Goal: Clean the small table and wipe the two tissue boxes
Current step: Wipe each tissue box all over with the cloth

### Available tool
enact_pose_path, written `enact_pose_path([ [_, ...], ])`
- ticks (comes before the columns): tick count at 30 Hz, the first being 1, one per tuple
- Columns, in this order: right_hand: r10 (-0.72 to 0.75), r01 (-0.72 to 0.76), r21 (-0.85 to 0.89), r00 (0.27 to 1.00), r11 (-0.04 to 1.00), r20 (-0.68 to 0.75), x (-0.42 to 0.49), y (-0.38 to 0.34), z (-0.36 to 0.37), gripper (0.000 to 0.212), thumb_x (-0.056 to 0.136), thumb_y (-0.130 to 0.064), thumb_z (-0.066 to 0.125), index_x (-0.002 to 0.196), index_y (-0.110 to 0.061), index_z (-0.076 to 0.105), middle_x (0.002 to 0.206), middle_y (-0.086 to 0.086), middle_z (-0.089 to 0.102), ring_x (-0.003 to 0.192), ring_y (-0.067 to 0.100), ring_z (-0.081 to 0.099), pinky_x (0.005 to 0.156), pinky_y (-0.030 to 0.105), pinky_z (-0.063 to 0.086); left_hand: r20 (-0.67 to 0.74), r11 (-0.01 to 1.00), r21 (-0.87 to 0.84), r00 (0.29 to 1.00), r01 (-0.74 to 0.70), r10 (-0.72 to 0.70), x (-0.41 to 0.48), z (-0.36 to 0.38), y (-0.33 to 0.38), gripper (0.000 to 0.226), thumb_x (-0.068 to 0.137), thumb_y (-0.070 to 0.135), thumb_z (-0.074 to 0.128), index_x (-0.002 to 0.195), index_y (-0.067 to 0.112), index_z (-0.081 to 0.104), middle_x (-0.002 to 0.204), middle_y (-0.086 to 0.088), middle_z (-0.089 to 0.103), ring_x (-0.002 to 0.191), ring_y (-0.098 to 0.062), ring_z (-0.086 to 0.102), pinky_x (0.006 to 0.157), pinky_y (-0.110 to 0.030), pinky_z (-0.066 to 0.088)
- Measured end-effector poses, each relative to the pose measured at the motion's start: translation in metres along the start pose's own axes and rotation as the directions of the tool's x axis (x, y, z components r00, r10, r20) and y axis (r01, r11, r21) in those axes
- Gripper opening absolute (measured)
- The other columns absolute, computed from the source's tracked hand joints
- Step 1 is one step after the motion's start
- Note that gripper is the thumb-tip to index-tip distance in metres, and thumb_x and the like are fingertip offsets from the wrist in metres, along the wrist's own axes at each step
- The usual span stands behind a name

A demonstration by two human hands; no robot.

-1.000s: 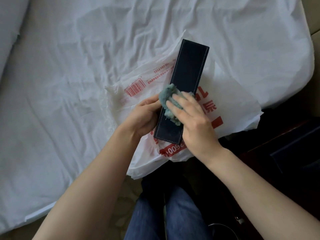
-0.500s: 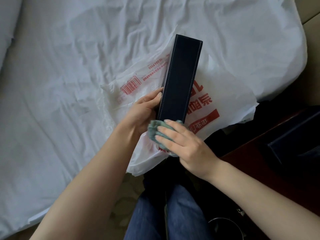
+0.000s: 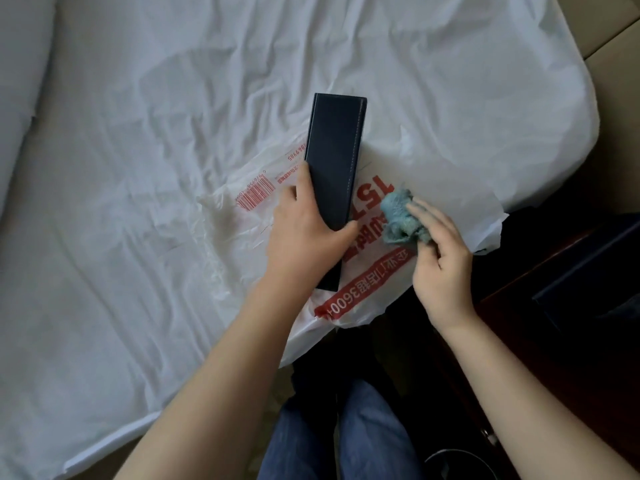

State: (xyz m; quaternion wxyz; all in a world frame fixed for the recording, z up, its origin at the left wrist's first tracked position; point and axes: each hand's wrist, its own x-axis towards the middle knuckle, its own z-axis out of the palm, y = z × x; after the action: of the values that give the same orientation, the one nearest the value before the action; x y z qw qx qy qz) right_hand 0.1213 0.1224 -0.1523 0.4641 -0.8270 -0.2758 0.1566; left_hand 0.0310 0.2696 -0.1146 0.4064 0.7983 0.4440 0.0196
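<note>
And the cloth (image 3: pixel 401 220) is off the box. Half a second ago it was bunched against the near end of the tissue box (image 3: pixel 334 157); now the right hand (image 3: pixel 440 268) has carried it out to the right, and there is a clear gap between the rag and the box's stitched edge. The right hand's fingers are curled round the crumpled teal cloth, pinching it at the fingertips.

The left hand (image 3: pixel 304 233) has shifted too. Earlier it steadied the box from the left side only. Now it grips the near half, with the fingers up the left edge and the thumb hooked across the narrow top face near the right edge.

The box itself has straightened. It leaned more to the right a moment ago. Its long axis now runs almost directly away from the person, with the far end tipped only slightly right and reaching well beyond the left hand's fingertips. The near end pokes out below the left palm. A narrow dark face with pale stitching is turned up.

Under both hands lies the white plastic bag (image 3: pixel 433 188) with red print, spread on the rumpled bed sheet (image 3: pixel 138 168). Whether the box rests on the bag or is held just above it, I cannot tell. Right of the right wrist is the dark reddish small table (image 3: pixel 512 313).
</note>
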Motion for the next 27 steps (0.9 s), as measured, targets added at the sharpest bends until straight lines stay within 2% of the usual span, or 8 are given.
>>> enact_pose_path([
  [3,0.040,-0.039,0.074,0.999,0.996,-0.018,0.006,-0.007,0.008,0.055,0.082,0.024,0.038,0.123,-0.006,0.058,0.131,0.001,0.051,0.126,0.006,0.045,0.104,0.013,0.033,-0.015,1.000,0.012,1.000,0.021,-0.021,0.011,-0.002,-0.004,0.078,0.068,0.036,0.073,0.134,0.022,0.034,0.107,0.000,0.046,0.087,-0.017,0.044,0.059,-0.019,0.032],
  [6,0.047,-0.043,0.128,0.998,0.991,-0.030,0.014,-0.015,0.008,0.052,0.084,0.022,0.040,0.123,-0.008,0.058,0.130,-0.001,0.052,0.126,0.003,0.045,0.105,0.017,0.036,-0.130,0.956,-0.276,0.981,0.101,-0.141,0.015,-0.020,-0.018,0.047,0.060,0.035,0.073,0.101,0.019,0.055,0.092,0.002,0.059,0.082,-0.020,0.058,0.058,-0.025,0.042],
  [8,-0.060,0.065,0.081,0.996,0.995,-0.062,0.024,-0.024,0.010,0.049,0.084,0.021,0.039,0.124,-0.002,0.057,0.131,0.003,0.050,0.128,0.010,0.045,0.107,0.023,0.037,-0.040,0.821,-0.537,0.966,0.196,-0.257,0.012,-0.031,-0.030,0.045,0.067,0.027,0.074,0.110,0.023,0.060,0.098,0.005,0.066,0.087,-0.014,0.065,0.069,-0.027,0.053],
  [11,-0.346,0.346,-0.061,0.938,0.936,0.006,0.043,-0.041,0.022,0.045,0.085,0.015,0.036,0.124,0.004,0.056,0.130,0.013,0.050,0.126,0.025,0.046,0.110,0.033,0.036,0.148,0.575,-0.771,0.956,0.272,-0.254,0.009,-0.030,-0.050,0.055,0.069,0.016,0.069,0.122,0.022,0.059,0.111,0.001,0.070,0.100,-0.015,0.067,0.081,-0.031,0.055],
  [16,-0.487,0.546,-0.293,0.836,0.785,0.252,0.090,-0.041,0.074,0.046,0.087,0.003,0.032,0.126,-0.001,0.057,0.131,0.019,0.054,0.124,0.037,0.048,0.107,0.045,0.037,0.244,0.509,-0.779,0.925,0.366,-0.292,0.014,-0.010,-0.088,0.056,0.073,0.004,0.066,0.126,0.019,0.057,0.113,-0.001,0.069,0.104,-0.022,0.065,0.086,-0.037,0.054],
  [19,-0.389,0.538,-0.396,0.831,0.744,0.398,0.106,-0.034,0.100,0.049,0.088,0.003,0.036,0.134,-0.008,0.050,0.140,0.015,0.048,0.130,0.034,0.042,0.109,0.046,0.033,0.288,0.545,-0.750,0.927,0.374,-0.241,0.016,-0.013,-0.106,0.045,0.080,0.009,0.065,0.121,0.026,0.058,0.113,0.003,0.068,0.110,-0.019,0.061,0.091,-0.032,0.051],
  [23,-0.327,0.537,-0.450,0.823,0.713,0.464,0.103,-0.034,0.125,0.054,0.083,0.013,0.045,0.133,-0.005,0.049,0.139,0.017,0.048,0.132,0.036,0.039,0.111,0.044,0.026,0.194,0.863,-0.443,0.966,0.241,-0.170,-0.015,-0.027,-0.115,0.073,0.076,0.039,0.075,0.138,0.038,0.036,0.139,0.023,0.034,0.126,0.006,0.032,0.095,-0.010,0.032],
  [27,-0.305,0.517,-0.428,0.828,0.742,0.471,0.087,-0.038,0.130,0.053,0.083,0.018,0.041,0.132,0.002,0.048,0.140,0.020,0.046,0.135,0.036,0.034,0.113,0.043,0.023,0.214,0.952,-0.306,0.971,-0.032,0.101,-0.047,-0.018,-0.133,0.096,0.073,0.022,0.081,0.144,0.035,0.018,0.142,0.032,0.024,0.129,0.018,0.024,0.102,-0.003,0.025],
])
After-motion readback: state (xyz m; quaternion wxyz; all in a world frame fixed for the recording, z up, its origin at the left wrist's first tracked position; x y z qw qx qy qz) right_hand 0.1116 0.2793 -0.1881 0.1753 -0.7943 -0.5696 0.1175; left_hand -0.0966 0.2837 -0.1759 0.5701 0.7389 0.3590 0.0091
